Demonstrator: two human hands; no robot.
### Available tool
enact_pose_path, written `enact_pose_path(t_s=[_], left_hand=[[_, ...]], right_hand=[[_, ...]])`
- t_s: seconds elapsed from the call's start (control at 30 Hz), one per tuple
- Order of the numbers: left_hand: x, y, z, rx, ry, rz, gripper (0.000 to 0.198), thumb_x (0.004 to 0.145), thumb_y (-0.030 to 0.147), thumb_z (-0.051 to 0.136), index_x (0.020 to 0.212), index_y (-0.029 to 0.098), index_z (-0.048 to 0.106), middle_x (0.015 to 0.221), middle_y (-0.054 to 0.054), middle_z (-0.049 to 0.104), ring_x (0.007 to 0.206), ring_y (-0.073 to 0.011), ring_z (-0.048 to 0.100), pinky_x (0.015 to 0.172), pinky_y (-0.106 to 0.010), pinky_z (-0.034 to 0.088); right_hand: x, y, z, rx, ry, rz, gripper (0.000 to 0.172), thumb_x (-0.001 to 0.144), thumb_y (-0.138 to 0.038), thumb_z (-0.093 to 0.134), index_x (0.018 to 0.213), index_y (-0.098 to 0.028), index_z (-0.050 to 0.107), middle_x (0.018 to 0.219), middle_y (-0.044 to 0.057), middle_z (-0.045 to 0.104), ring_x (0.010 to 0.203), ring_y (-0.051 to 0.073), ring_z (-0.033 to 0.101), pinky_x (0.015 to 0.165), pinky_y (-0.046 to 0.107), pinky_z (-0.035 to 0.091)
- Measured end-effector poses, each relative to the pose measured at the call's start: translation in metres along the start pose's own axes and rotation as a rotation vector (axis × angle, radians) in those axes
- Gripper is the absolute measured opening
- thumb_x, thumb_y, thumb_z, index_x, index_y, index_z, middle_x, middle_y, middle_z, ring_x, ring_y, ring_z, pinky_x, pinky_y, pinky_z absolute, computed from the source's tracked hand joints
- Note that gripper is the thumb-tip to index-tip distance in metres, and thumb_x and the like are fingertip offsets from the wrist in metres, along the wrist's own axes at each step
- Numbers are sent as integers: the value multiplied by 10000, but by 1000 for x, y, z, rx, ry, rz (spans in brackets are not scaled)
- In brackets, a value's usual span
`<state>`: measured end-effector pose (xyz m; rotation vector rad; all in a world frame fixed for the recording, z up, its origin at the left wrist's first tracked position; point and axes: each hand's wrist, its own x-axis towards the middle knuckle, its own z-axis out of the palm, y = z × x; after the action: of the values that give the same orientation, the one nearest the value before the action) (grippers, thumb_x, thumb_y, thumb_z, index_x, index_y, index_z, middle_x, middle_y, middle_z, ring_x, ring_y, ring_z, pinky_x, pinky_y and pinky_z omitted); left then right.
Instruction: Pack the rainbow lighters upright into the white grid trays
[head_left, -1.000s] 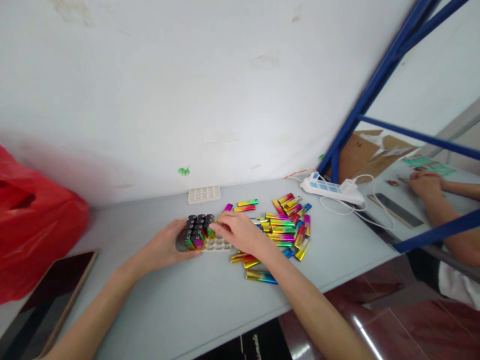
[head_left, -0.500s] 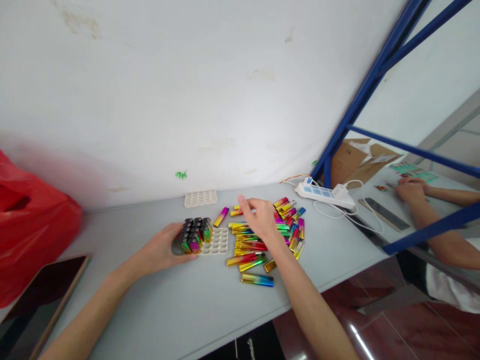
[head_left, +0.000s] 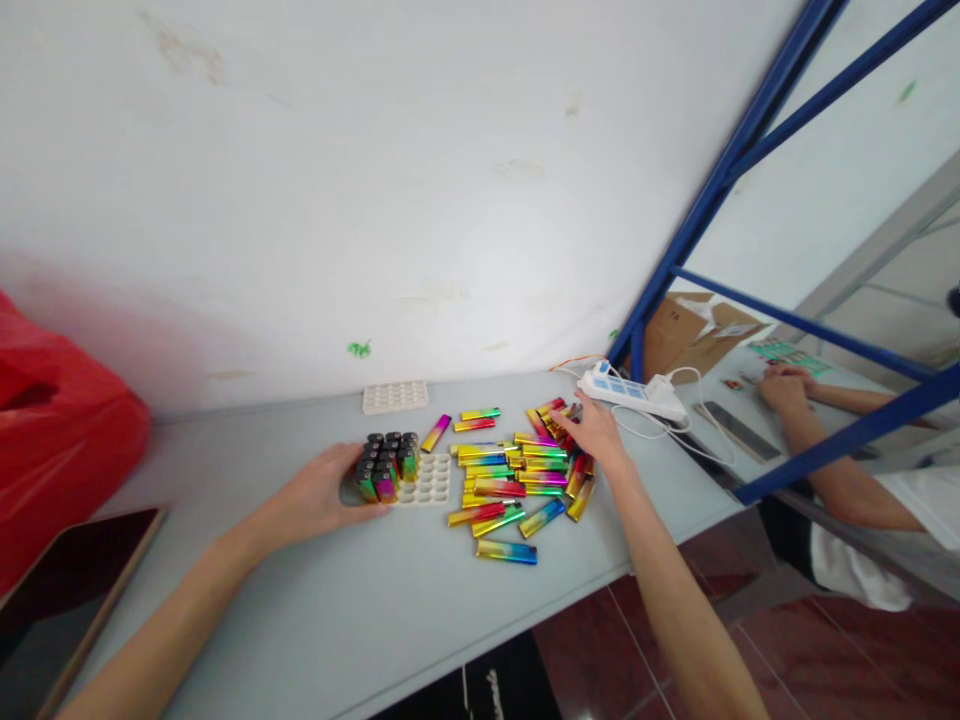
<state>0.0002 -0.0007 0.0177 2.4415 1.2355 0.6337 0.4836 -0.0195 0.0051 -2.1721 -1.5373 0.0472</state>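
A white tray with round holes [head_left: 433, 480] lies on the table, its left part filled with several upright shiny tubes with black tops [head_left: 388, 466]. My left hand [head_left: 330, 490] is wrapped round the left side of this group, thumb at the front and fingers behind. To the right of the tray lies a loose pile of flat metallic tubes [head_left: 502, 488] in gold, red, green, blue and purple. At the pile's far right edge my right hand [head_left: 592, 430] rests against some tubes, thumb and fingers apart. One purple and gold tube [head_left: 436, 433] lies behind the tray.
A second white tray [head_left: 395, 397] lies by the wall. A white power strip [head_left: 634, 390] with cables is right of the pile. At left are a red bag [head_left: 60, 440] and a dark tablet-like device [head_left: 82, 590]. Beyond the blue frame [head_left: 675, 235] another person's hands [head_left: 786, 388] rest on a table.
My right hand has moved from above the back of the pile to its right edge, and the tubes there lie closer together. My left hand stays at the tray.
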Motion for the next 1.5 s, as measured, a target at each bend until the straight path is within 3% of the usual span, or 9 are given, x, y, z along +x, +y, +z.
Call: enact_pose_path(t_s=[0.2, 0.33, 0.47, 0.6, 0.73, 0.9, 1.03, 1.17, 1.5], left_hand=[[0, 0, 0, 14, -4, 15, 554, 685, 690, 854, 983, 250, 698, 935, -107, 764, 810, -306, 719, 763, -437, 638], [-1, 0, 0, -9, -7, 5, 559, 688, 662, 862, 1025, 244, 709, 992, -125, 775, 863, -332, 734, 791, -462, 635], [-2, -1, 2, -9, -6, -16, 613, 670, 675, 865, 1070, 233, 720, 1019, -124, 781, 891, -340, 736, 804, -459, 628], [-3, 2, 1, -11, -12, -9, 576, 680, 666, 860, 1022, 227, 713, 1003, -113, 772, 892, -330, 727, 800, -447, 616], [-5, 9, -2, -8, -27, -6, 575, 691, 669, 866, 1007, 225, 682, 1011, -124, 757, 900, -325, 717, 819, -449, 602], [-6, 16, -2, 24, -38, -22, 531, 708, 649, 862, 934, 221, 643, 943, -107, 730, 831, -298, 680, 778, -438, 571], [-5, 17, -1, 25, -38, -35, 517, 706, 626, 872, 931, 221, 642, 953, -88, 726, 842, -286, 678, 772, -405, 553], [-5, 17, 0, 23, -35, -27, 504, 731, 631, 863, 908, 217, 637, 913, -75, 710, 804, -272, 663, 743, -391, 533], [-6, 13, 2, 63, -46, -31, 546, 747, 695, 832, 933, 222, 631, 947, -86, 717, 855, -291, 678, 783, -410, 555]], right_hand=[[-2, 1, 11, 156, 138, -129, 622, 892, -538, 754, 1386, -167, 680, 1330, 193, 745, 1254, 369, 695, 1169, 562, 456], [2, -9, 12, 518, 197, -148, 657, 845, -544, 753, 1360, -141, 688, 1238, 194, 744, 984, 306, 755, 1018, 522, 574], [-1, -38, 9, 963, 173, -5, 704, 725, -546, 862, 1313, -186, 716, 1160, 123, 742, 901, 252, 742, 860, 432, 613], [-8, -92, 1, 1353, -26, 50, 586, 634, -505, 970, 1108, -216, 780, 989, 37, 745, 883, 198, 692, 820, 350, 593], [-20, -155, 6, 1530, -353, -45, 491, 734, -582, 925, 1027, -234, 741, 895, -7, 707, 765, 144, 645, 735, 300, 580], [-45, -204, 29, 1374, -569, -177, 511, 875, -755, 712, 1028, -283, 593, 674, -92, 530, 471, 96, 400, 469, 232, 342], [-68, -210, 37, 1010, -405, -349, 468, 976, -681, 603, 803, -247, 573, 594, -73, 420, 551, 129, 401, 542, 268, 301], [-82, -208, 31, 802, -246, -410, 585, 975, -617, 585, 585, -255, 341, 533, -64, 332, 552, 126, 342, 585, 304, 268], [-88, -200, 29, 784, -270, -374, 434, 953, -489, 513, 618, -266, 351, 550, -52, 423, 546, 133, 392, 589, 297, 307]])
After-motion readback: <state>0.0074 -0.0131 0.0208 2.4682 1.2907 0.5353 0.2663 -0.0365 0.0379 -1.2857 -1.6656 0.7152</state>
